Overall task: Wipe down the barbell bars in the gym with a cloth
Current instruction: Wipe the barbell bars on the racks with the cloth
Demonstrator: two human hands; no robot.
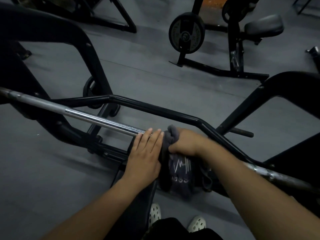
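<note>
A steel barbell bar (97, 119) runs from the far left down to the right edge, resting on a black rack. My right hand (186, 143) is closed around a dark grey cloth (170, 135) wrapped over the bar near its middle. More of the cloth hangs below the bar, showing a white printed logo (181, 168). My left hand (147, 153) lies flat with fingers extended, its fingertips on the bar just left of the cloth. The stretch of bar under both hands is hidden.
A black bent frame tube (155, 109) runs just behind the bar. Black rack uprights stand at left (90, 54) and right (270, 90). A weight plate (187, 32) on a stand and a padded seat (264, 25) sit beyond. Grey floor (43, 170); my white shoes (197, 223) below.
</note>
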